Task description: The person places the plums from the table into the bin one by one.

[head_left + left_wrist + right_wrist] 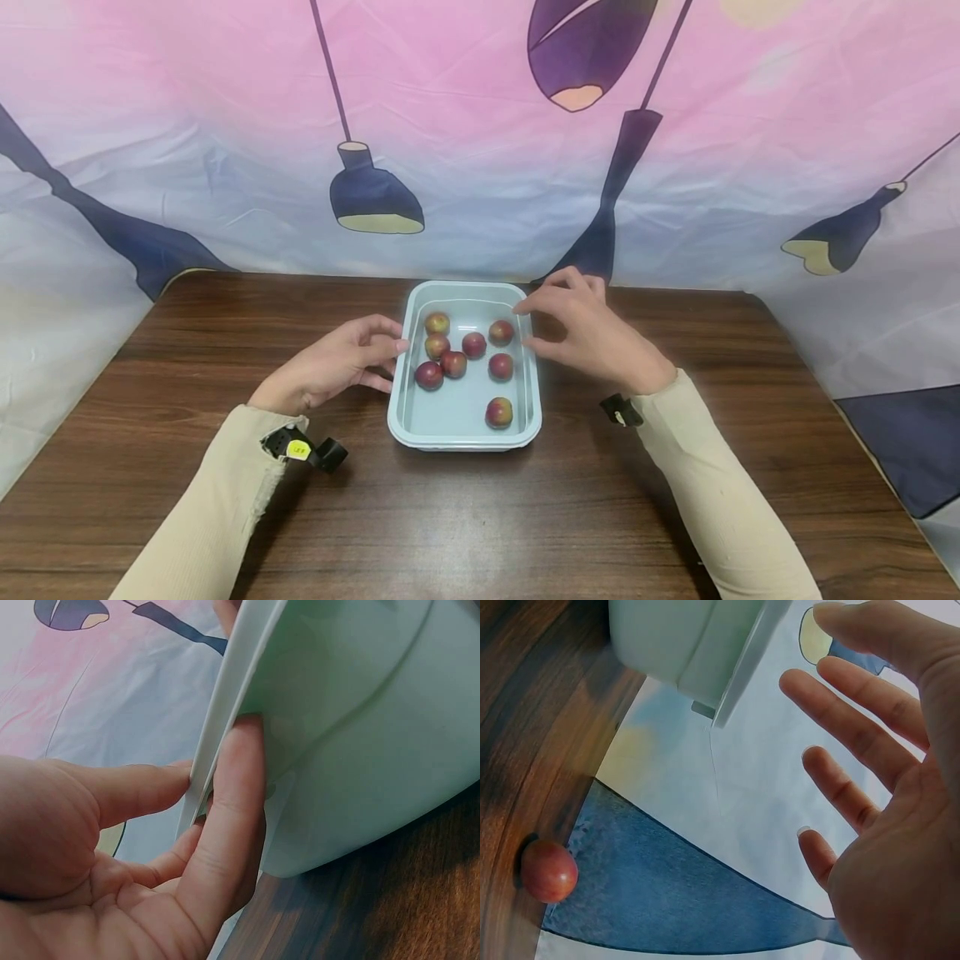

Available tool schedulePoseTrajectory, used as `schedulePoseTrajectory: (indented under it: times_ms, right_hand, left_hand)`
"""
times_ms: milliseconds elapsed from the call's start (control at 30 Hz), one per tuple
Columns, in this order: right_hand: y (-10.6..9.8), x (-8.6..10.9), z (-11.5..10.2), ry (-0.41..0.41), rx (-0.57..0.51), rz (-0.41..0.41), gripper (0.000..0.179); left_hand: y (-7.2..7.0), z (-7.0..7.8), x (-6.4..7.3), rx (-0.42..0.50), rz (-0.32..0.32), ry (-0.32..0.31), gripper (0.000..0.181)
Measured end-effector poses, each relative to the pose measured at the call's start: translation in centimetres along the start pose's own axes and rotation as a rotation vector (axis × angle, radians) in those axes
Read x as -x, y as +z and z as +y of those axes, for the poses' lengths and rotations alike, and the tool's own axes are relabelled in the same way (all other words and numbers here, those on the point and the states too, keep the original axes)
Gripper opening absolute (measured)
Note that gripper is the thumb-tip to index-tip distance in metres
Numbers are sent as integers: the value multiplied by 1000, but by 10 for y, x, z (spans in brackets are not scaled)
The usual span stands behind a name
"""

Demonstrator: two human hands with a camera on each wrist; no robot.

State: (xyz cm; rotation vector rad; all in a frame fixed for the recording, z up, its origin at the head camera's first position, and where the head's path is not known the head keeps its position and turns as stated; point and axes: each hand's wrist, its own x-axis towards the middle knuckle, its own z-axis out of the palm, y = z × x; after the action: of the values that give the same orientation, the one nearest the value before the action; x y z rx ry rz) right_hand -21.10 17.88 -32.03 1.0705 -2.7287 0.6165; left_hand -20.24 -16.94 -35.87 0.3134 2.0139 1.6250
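Observation:
A pale blue-green plastic basin (pixel 465 441) stands upright on the table with several red-and-yellow plums (pixel 498 412) spread over its floor. At its left side my left hand (pixel 347 357) pinches the rim, thumb on top and fingers beneath, as the left wrist view shows. My right hand (pixel 588 329) hovers beside the right rim, fingers spread and loosely bent, holding nothing. One more plum (pixel 549 871) lies on the table outside the basin in the right wrist view; in the head view it cannot be seen.
The brown wood-grain table (pixel 465 533) ends at the back against a pink and blue printed cloth (pixel 480 167) with lamp drawings. A dark strap with a yellow label (pixel 298 450) sits on the left wrist, another dark strap (pixel 621 410) on the right.

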Motion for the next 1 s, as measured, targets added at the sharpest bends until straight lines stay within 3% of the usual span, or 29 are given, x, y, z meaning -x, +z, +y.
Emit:
schedulePoseTrajectory:
  times_ms: [1000]
  right_hand:
    - [-2,2,33,123,13,16,42]
  left_hand:
    - [0,0,1,-17,-3,4,48]
